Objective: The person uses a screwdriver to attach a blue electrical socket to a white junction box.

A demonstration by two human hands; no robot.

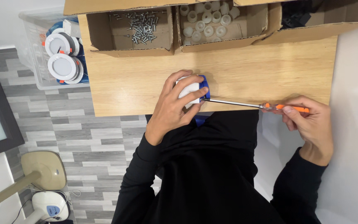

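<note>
Your left hand is cupped over a small white and blue fitting, fingers curled round its top and near side, pressing it to the desk close to the front edge. Your right hand is closed round the orange handle of a screwdriver, thumb and fingers pinching the grip. The screwdriver lies nearly level along the desk's front edge, its metal shaft running leftwards and its tip meeting the blue side of the fitting. Whether the tip sits in a screw head cannot be told.

At the back of the desk stand three open cardboard boxes. The left box holds loose metal screws. The middle box holds small white round caps. The right box holds dark parts, too dim to identify.

Left of the desk, a clear plastic bin holds round white lamp fittings with orange clips. The floor below is grey plank pattern.
</note>
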